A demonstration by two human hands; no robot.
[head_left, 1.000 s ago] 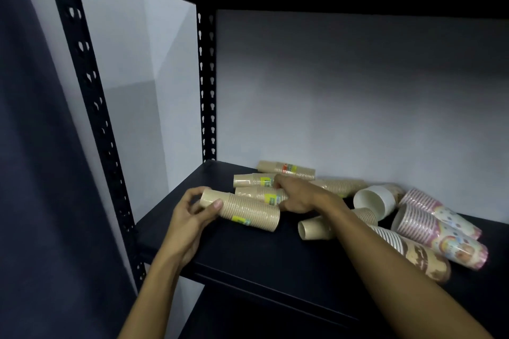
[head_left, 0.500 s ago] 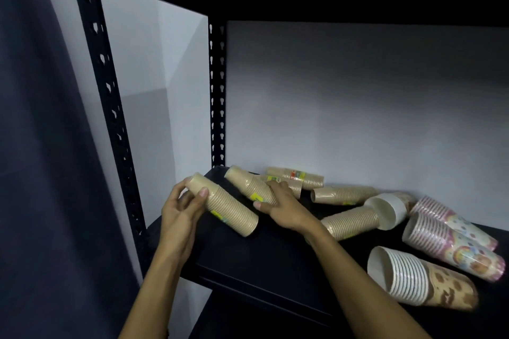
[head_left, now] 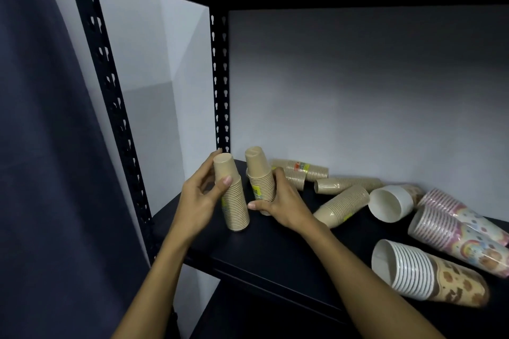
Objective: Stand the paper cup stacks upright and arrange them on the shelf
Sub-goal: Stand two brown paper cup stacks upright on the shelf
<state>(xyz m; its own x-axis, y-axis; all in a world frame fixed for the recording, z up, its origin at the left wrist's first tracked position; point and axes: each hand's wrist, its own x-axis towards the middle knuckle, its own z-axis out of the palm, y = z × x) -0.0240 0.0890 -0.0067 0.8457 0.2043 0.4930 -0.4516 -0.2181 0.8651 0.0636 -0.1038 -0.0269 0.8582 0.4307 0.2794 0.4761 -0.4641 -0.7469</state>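
Observation:
Two tan paper cup stacks stand nearly upright, bases up, at the left end of the black shelf (head_left: 278, 253). My left hand (head_left: 199, 198) grips the left tan stack (head_left: 232, 201). My right hand (head_left: 281, 201) grips the right tan stack (head_left: 260, 179), which leans slightly. Behind them several tan stacks lie on their sides: one with a coloured label (head_left: 307, 170) at the back, one (head_left: 347, 185) beside it and one (head_left: 341, 205) nearer me. At the right lie a white-mouthed stack (head_left: 391, 202), two pink rainbow stacks (head_left: 454, 224) and a brown-patterned stack (head_left: 424, 274).
A perforated black post (head_left: 220, 85) stands at the back left corner and another (head_left: 110, 90) at the front left. A grey wall closes the back. The shelf above is dark. A dark curtain (head_left: 41, 173) hangs at the far left.
Both hands have tipped their tan stacks from lying, through a slant, to nearly upright at the shelf's left end. The view has shifted left and closer.

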